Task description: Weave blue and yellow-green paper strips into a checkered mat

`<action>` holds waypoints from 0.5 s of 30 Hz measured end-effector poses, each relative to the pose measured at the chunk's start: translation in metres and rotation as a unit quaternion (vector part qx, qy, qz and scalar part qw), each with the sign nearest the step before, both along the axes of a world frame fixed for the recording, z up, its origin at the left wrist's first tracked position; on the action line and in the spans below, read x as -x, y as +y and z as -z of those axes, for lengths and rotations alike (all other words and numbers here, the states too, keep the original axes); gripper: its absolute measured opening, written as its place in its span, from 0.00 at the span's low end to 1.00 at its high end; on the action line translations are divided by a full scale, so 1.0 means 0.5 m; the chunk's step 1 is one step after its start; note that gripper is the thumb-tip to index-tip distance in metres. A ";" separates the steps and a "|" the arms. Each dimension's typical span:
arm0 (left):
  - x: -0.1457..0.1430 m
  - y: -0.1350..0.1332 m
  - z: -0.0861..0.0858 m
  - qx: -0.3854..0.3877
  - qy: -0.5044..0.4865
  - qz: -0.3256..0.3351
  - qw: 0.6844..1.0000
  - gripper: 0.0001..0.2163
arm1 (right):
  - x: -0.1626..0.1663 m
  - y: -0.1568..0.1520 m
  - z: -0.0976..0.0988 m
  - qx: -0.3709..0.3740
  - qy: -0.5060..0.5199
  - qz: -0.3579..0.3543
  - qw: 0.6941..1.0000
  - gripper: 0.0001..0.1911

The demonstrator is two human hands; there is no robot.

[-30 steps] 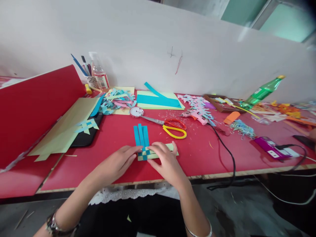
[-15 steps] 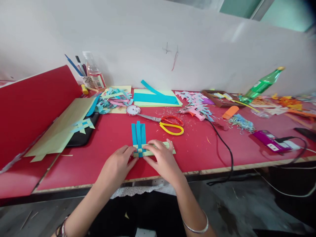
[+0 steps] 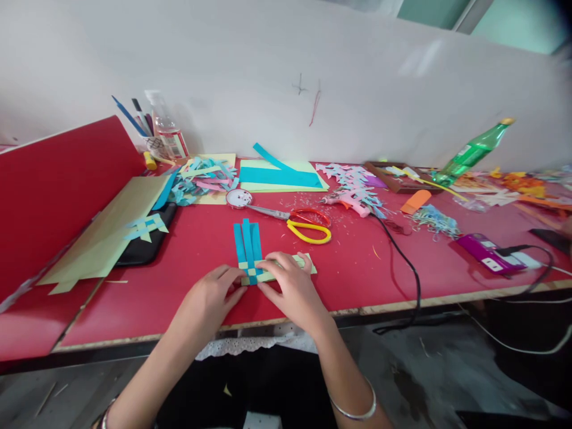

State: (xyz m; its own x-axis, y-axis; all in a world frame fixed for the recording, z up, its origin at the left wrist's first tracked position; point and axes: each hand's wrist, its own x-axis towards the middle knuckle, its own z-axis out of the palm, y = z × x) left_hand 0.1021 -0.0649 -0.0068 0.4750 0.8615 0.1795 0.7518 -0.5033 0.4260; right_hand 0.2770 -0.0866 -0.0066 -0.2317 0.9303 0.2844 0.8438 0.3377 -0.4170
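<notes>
Blue and pale yellow paper strips are woven into a small checkered piece near the table's front edge. Several blue ends point away from me, and pale yellow ends stick out to the right. My left hand pinches the lower left edge of the weave between thumb and fingers. On the other side, my right hand grips the yellow strips close to the woven squares, its little finger raised. Just beyond lie scissors with red and yellow handles, their tips by a round white dish.
Behind are blue strips on a yellow sheet, a heap of paper scraps and a pink glue gun with a black cord. A red board leans at left, near another woven piece. A green bottle stands tilted right.
The whole view has shifted slightly. Both hands keep nearly the same hold on the woven strips, and the weave looks unchanged.
</notes>
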 end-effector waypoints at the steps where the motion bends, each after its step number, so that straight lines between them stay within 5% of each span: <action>1: 0.004 -0.001 0.001 -0.011 0.004 -0.009 1.000 0.09 | 0.000 0.000 0.000 -0.001 -0.002 0.000 1.000 0.12; 7: 0.018 -0.017 0.009 -0.095 0.077 -0.048 0.991 0.14 | -0.001 0.000 0.000 0.000 0.005 -0.002 1.000 0.12; 15: 0.009 -0.021 0.009 -0.092 0.089 -0.049 0.991 0.15 | 0.001 0.000 0.003 -0.010 0.009 0.000 1.000 0.12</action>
